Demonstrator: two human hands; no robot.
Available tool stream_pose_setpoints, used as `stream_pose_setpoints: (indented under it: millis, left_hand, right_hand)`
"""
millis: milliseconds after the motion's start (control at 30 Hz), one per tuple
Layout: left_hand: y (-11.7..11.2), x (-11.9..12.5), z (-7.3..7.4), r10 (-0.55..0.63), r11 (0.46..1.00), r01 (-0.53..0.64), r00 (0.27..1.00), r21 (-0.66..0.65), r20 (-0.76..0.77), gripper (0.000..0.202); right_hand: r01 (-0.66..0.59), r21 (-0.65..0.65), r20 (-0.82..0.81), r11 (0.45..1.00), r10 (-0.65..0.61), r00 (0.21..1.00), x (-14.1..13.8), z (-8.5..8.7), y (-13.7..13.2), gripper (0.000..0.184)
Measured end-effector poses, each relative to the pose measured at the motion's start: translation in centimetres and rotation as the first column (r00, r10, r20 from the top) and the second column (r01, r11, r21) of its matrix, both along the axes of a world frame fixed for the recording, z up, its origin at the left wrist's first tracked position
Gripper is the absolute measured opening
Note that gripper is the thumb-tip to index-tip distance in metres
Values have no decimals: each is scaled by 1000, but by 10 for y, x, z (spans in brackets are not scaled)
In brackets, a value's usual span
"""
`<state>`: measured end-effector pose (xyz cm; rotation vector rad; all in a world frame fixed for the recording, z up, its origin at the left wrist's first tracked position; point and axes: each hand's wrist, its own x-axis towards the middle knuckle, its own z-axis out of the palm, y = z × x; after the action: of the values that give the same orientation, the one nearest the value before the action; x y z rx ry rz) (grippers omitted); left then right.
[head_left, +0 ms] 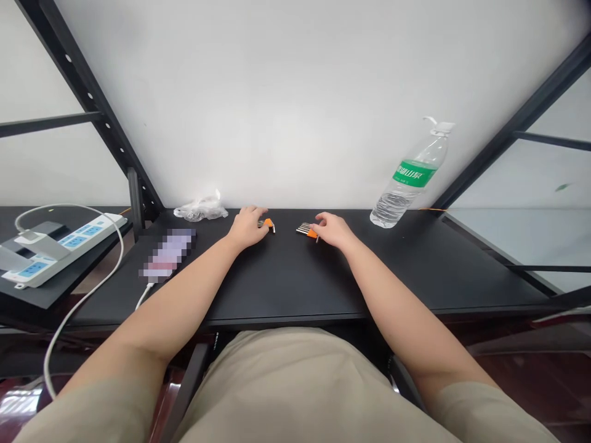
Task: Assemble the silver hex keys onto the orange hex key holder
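Observation:
Both my arms reach out over a black desk. My left hand rests near the far edge, its fingers curled around a small orange-handled set of metal keys. My right hand lies a little to the right, fingers closed on a second orange holder with several metal hex keys fanning out to the left. The two sets sit a short gap apart, not touching.
A plastic water bottle stands at the back right. A crumpled clear plastic bag lies at the back left, a phone with a white cable near it. A white power strip sits on a side shelf at left.

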<state>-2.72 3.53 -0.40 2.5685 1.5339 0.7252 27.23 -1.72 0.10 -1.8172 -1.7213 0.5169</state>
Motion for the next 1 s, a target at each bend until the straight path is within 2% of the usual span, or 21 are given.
stream_pose_setpoints:
  millis: [67, 133, 233, 300, 400, 533, 667, 700, 767, 867, 1000]
  left_hand:
    - [6, -2, -5, 31, 997, -34, 998, -63, -49, 61]
    - [10, -1, -10, 39, 994, -46, 997, -100, -74, 66]
    - [15, 1, -14, 58, 987, -70, 994, -142, -88, 59]
    - [16, 2, -14, 70, 983, -83, 994, -164, -82, 56]
    - [15, 2, -11, 58, 980, -67, 997, -188, -55, 55]
    - [3, 5, -4, -40, 978, 39, 999, -205, 0, 47]
    - [-17, 14, 1, -148, 966, 163, 985, -200, 89, 42]
    - [-21, 16, 2, -171, 963, 190, 979, -192, 112, 43]
    - [-28, 20, 4, -206, 958, 231, 967, -172, 152, 41]
    - [-33, 24, 7, -237, 955, 266, 951, -134, 199, 39]
    - [-33, 24, 10, -283, 948, 311, 921, -66, 267, 37]
  right_hand:
    - [17, 20, 68, 1000, -18, 998, 5, 0, 1, 48]
    - [-13, 27, 123, 1000, 9, 992, 5, -1, 1, 35]
    - [-108, -2, 184, 994, 107, 977, -1, -5, 2, 11]
    - [-153, -25, 209, 988, 155, 966, -6, -9, 3, 4]
    - [-164, -19, 230, 986, 164, 959, -10, -13, 4, 4]
    - [-184, 19, 206, 983, 176, 963, -15, -13, 3, 14]
    - [-315, 16, 107, 949, 312, 944, -31, -13, -4, 30]
    - [-357, 13, 42, 934, 356, 933, -35, -14, -6, 35]
    - [-432, 7, -203, 902, 425, 882, -44, -17, -8, 45]
    - [-482, 0, -540, 876, 406, 737, -51, -19, -9, 48]
    - [-493, -32, -631, 869, 365, 684, -50, -17, -10, 34]
